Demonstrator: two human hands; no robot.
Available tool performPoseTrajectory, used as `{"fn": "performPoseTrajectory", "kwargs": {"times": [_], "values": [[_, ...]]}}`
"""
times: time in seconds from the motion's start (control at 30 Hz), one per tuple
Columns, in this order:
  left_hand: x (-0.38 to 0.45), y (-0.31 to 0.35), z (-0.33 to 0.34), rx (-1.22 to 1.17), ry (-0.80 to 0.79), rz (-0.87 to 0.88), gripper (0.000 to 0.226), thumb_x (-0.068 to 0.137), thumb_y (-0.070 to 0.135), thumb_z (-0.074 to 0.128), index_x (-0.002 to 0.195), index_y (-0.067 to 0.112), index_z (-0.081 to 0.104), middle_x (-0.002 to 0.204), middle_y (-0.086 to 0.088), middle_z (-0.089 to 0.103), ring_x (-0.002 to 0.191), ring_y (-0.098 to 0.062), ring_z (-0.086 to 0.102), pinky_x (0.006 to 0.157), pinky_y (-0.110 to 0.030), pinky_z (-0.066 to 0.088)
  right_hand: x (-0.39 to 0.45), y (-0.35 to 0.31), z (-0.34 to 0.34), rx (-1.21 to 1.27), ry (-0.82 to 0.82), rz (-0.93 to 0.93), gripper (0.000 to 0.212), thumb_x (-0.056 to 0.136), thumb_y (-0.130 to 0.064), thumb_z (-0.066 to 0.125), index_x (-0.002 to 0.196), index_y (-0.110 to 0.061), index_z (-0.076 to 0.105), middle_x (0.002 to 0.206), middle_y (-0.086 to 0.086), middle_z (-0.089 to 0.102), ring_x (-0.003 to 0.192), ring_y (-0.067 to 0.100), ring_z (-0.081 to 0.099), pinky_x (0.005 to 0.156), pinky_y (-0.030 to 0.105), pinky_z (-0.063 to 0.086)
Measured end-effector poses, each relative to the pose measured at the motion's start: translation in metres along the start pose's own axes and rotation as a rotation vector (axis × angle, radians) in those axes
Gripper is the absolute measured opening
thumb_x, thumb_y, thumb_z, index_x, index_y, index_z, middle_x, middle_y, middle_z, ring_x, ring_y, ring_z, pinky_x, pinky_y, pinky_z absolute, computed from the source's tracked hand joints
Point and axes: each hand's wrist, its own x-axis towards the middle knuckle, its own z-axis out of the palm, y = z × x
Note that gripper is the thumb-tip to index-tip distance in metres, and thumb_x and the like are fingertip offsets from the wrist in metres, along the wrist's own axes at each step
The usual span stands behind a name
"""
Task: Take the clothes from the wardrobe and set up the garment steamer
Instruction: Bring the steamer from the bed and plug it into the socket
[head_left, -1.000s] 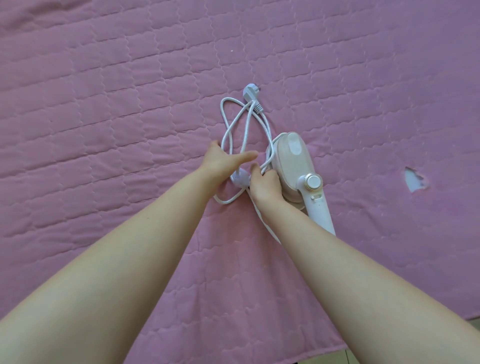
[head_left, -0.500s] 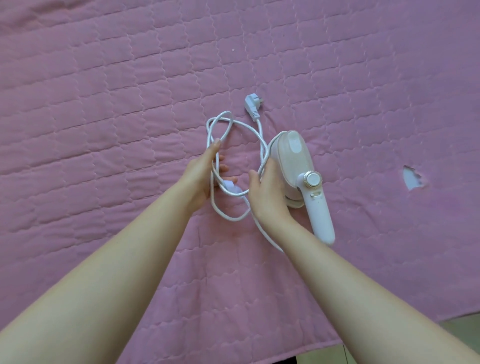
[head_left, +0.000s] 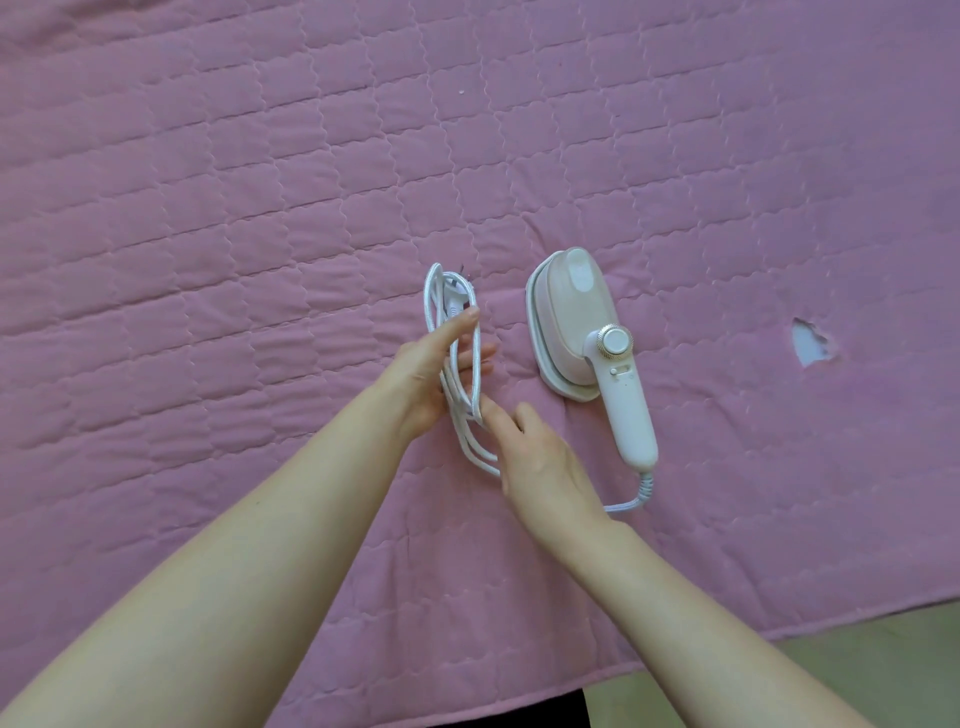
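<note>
Steamer lies flat on a pink quilt, a little to the right of the hands and not touching them. It is small, smooth and shiny, pale pink on its rounded head and white on its long handle, with a round ridged knob where the two meet. A thin white cord comes out of the handle's end, runs under the right hand and gathers into long loops with a white plug tucked at the top. The left hand grasps the loops, with the fingers wrapped through them. The right hand is loose, its fingertips just touching the cord. The quilt is soft, stitched into wavy squares, with a small torn hole on the right.
</note>
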Motion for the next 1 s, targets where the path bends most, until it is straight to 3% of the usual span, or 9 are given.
{"fn": "performPoseTrajectory", "kwargs": {"times": [0.13, 0.23, 0.37, 0.4, 0.5, 0.63, 0.83, 0.93, 1.0], "values": [[-0.002, -0.009, 0.006, -0.090, 0.045, 0.063, 0.018, 0.087, 0.023, 0.066, 0.099, 0.010, 0.063, 0.091, -0.009, 0.072, 0.077, -0.023, 0.070, 0.080, -0.037, 0.056, -0.008, 0.002, 0.001, -0.054, 0.063, 0.017, 0.071, 0.080, 0.008, 0.047, 0.141, -0.028, 0.040, 0.082, 0.001, 0.028, 0.064, 0.025, 0.031, 0.059, 0.034, 0.028], [-0.002, -0.012, 0.007, -0.087, 0.087, 0.112, 0.011, 0.090, 0.011, 0.053, 0.099, 0.005, 0.057, 0.084, -0.008, 0.072, 0.066, -0.021, 0.068, 0.073, -0.034, 0.057, -0.011, 0.003, 0.002, -0.071, 0.034, 0.047, 0.065, 0.082, 0.005, 0.049, 0.139, -0.025, 0.040, 0.084, 0.000, 0.030, 0.066, 0.026, 0.035, 0.060, 0.034, 0.029], [-0.006, -0.014, 0.009, 0.025, 0.115, 0.156, 0.010, 0.092, 0.007, 0.044, 0.087, 0.007, 0.053, 0.069, -0.003, 0.055, 0.045, -0.013, 0.052, 0.059, -0.030, 0.048, -0.023, 0.005, -0.002, -0.022, 0.038, 0.001, 0.013, 0.089, -0.005, 0.050, 0.101, -0.007, 0.055, 0.090, 0.009, 0.045, 0.081, 0.035, 0.052, 0.057, 0.037, 0.034], [-0.007, -0.015, 0.009, 0.037, 0.139, 0.165, 0.012, 0.093, 0.007, 0.043, 0.085, 0.008, 0.052, 0.068, -0.003, 0.051, 0.042, -0.012, 0.049, 0.057, -0.029, 0.046, -0.027, 0.006, -0.006, -0.007, 0.049, -0.003, 0.009, 0.092, -0.009, 0.049, 0.098, -0.008, 0.055, 0.092, 0.009, 0.048, 0.085, 0.033, 0.052, 0.059, 0.038, 0.038], [-0.007, -0.015, 0.011, 0.004, 0.153, 0.197, 0.016, 0.097, 0.008, 0.044, 0.081, 0.012, 0.048, 0.063, -0.001, 0.045, 0.041, -0.010, 0.041, 0.049, -0.024, 0.044, -0.035, 0.009, -0.021, 0.031, 0.065, -0.014, 0.020, 0.095, -0.014, 0.048, 0.112, -0.013, 0.059, 0.105, 0.004, 0.055, 0.096, 0.025, 0.051, 0.072, 0.039, 0.048], [-0.003, -0.016, 0.015, 0.087, 0.193, 0.247, 0.009, 0.100, 0.017, 0.045, 0.091, 0.015, 0.049, 0.060, 0.003, 0.041, 0.042, -0.008, 0.036, 0.050, -0.023, 0.038, -0.040, 0.018, -0.045, 0.078, 0.149, 0.010, 0.025, 0.093, -0.010, 0.050, 0.116, -0.012, 0.060, 0.109, 0.003, 0.058, 0.102, 0.023, 0.053, 0.084, 0.038, 0.048], [0.006, -0.016, 0.023, 0.211, 0.238, 0.325, 0.015, 0.098, 0.021, 0.049, 0.083, 0.022, 0.049, 0.060, 0.003, 0.039, 0.045, -0.010, 0.034, 0.050, -0.026, 0.037, -0.036, 0.036, -0.070, 0.055, 0.334, 0.118, 0.025, 0.089, -0.005, 0.053, 0.112, -0.009, 0.061, 0.102, 0.008, 0.059, 0.093, 0.031, 0.054, 0.074, 0.041, 0.047], [0.013, -0.016, 0.028, 0.248, 0.288, 0.328, 0.016, 0.092, 0.019, 0.059, 0.078, 0.020, 0.050, 0.058, 0.004, 0.039, 0.046, -0.012, 0.034, 0.050, -0.026, 0.038, -0.032, 0.044, -0.076, 0.067, 0.410, 0.224, 0.030, 0.089, -0.009, 0.056, 0.118, -0.009, 0.057, 0.109, 0.009, 0.055, 0.099, 0.030, 0.049, 0.081, 0.034, 0.038], [0.020, -0.017, 0.034, 0.265, 0.315, 0.308, 0.022, 0.091, 0.014, 0.057, 0.073, 0.017, 0.046, 0.056, 0.003, 0.039, 0.043, -0.011, 0.034, 0.049, -0.024, 0.038, -0.029, 0.049, -0.076, 0.093, 0.371, 0.309, 0.036, 0.091, -0.016, 0.057, 0.126, -0.009, 0.051, 0.116, 0.010, 0.051, 0.105, 0.030, 0.046, 0.088, 0.034, 0.035]]}}
